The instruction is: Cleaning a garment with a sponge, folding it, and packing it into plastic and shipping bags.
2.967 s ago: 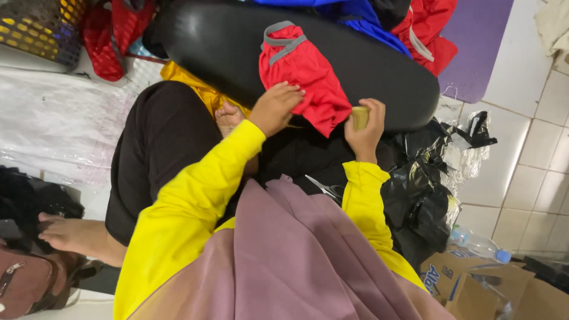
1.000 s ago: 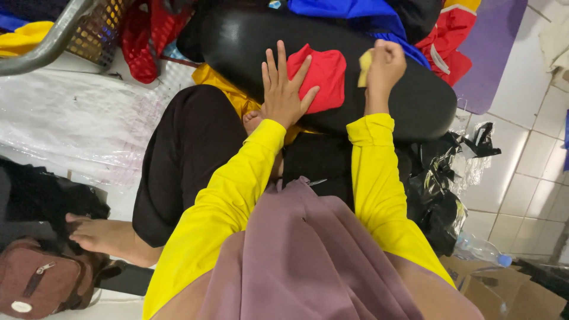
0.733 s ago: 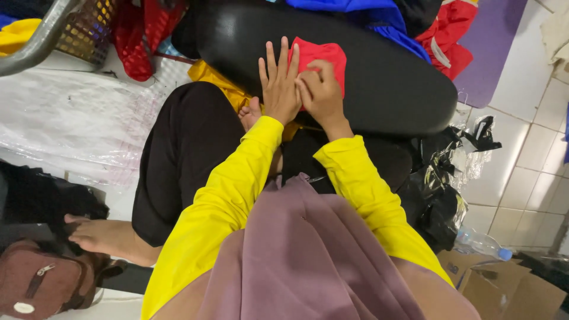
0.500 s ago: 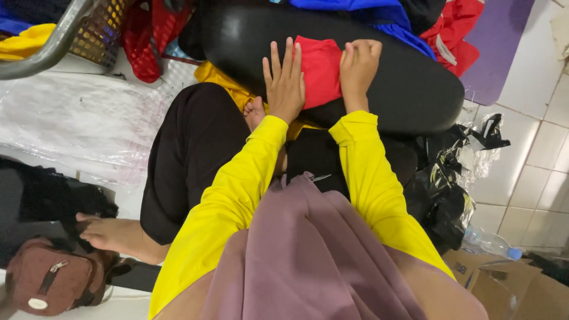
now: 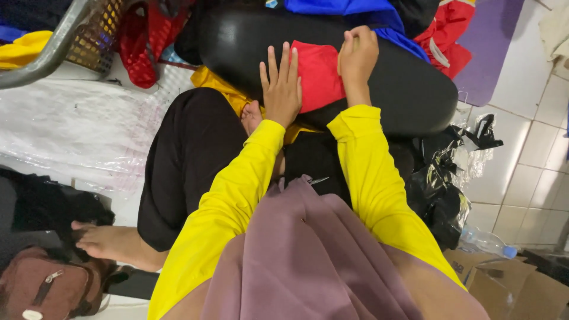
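At twelve o'clock on the black padded board (image 5: 415, 89) lies the red cloth (image 5: 317, 74). Our left hand (image 5: 282, 89) presses it flat, fingers spread. Our right hand (image 5: 357, 56), since half a second ago, has slid to the cloth's upper edge, fingers curled closed there; smoothing appears underway.

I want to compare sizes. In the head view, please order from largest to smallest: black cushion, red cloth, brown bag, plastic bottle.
1. black cushion
2. brown bag, partly cut off
3. red cloth, close to the bag, unsure
4. plastic bottle

White tiled floor (image 5: 521, 148) at right; clear plastic sheeting (image 5: 77, 130) at left; purple mat (image 5: 489, 47) at upper right.
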